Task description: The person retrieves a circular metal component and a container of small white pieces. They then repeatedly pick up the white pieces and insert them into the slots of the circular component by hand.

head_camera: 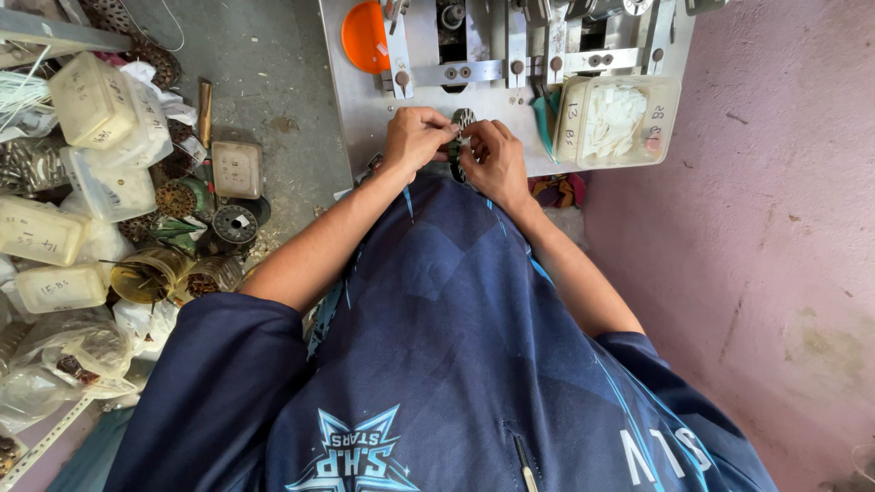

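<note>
Both my hands meet at the front edge of a grey metal machine table. My left hand and my right hand are closed around a small dark round part with slots, perhaps a motor core. Fingers hide most of it. Above it the machine's metal brackets and bolts stand close to my fingertips. An orange disc sits on the machine at the upper left.
A clear plastic tub of white pieces stands on the machine at right. Left on the floor lie several plastic tubs, wire coils, round metal parts and bags. A pink wall is close on the right.
</note>
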